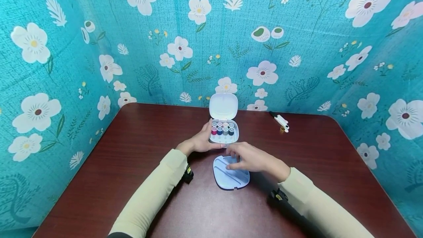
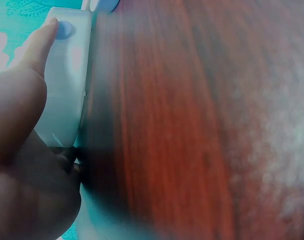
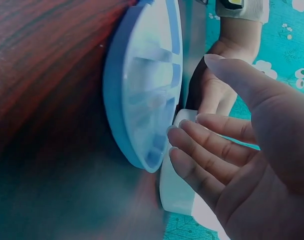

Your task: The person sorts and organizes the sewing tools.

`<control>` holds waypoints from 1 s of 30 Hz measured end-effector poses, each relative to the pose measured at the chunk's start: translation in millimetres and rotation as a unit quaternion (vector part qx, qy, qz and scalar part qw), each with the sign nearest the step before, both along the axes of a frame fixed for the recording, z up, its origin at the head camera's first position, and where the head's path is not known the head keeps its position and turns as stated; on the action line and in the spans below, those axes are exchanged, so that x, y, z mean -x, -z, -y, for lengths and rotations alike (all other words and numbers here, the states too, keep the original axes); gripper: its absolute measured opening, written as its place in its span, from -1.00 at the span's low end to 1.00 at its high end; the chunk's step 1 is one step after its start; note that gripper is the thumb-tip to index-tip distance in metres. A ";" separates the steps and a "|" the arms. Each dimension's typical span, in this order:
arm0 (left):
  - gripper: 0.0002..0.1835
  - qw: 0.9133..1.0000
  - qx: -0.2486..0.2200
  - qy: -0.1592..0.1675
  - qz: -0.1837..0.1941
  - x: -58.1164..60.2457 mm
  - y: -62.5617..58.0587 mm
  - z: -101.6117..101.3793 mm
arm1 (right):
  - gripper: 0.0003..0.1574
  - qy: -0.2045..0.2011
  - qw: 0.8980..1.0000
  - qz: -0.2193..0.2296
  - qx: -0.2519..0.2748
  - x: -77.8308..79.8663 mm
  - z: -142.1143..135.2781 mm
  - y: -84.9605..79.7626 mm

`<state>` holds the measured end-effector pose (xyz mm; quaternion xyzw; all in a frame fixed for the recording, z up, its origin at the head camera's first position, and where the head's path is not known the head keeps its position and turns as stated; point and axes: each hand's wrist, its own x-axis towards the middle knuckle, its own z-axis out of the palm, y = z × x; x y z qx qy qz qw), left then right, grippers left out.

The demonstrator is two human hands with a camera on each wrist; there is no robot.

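A white sewing kit box point(image 1: 223, 139) stands with its lid point(image 1: 223, 105) raised, showing two rows of small thread spools point(image 1: 220, 131). My left hand point(image 1: 201, 139) holds the box by its left corner, thumb along the front wall near a round blue button point(image 2: 65, 30) and fingers at the left side. In front of the box lies a light blue divided tray point(image 1: 228, 176). Over that tray hovers my right hand point(image 1: 251, 158), fingers loosely bent and nothing between them. The right wrist view shows its fingertips apart from the tray, close to the box's front.
Toward the back right of the dark red wooden table point(image 1: 158, 127) lie small white scissors or snips point(image 1: 281, 121) with a dark tip, and a small gold-coloured piece point(image 1: 282, 130) beside them. A teal flowered cloth point(image 1: 198, 47) hangs behind and around the table.
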<state>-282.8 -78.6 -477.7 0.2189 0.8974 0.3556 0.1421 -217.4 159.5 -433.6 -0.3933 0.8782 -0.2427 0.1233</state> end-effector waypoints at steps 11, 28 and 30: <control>0.38 1.000 0.006 -0.003 0.009 0.0 -1.0 0.3 | -0.52 0.002 0.999 -0.008 -0.047 -7.8 5.9 9.5; 0.37 1.000 0.012 -0.006 0.008 1.5 -0.4 -0.5 | -0.50 0.017 0.995 -0.037 -0.086 -10.6 11.5 18.1; 0.37 1.000 0.011 -0.007 0.007 1.7 -0.4 -0.3 | -0.48 0.016 0.995 -0.041 -0.090 -9.9 11.6 19.0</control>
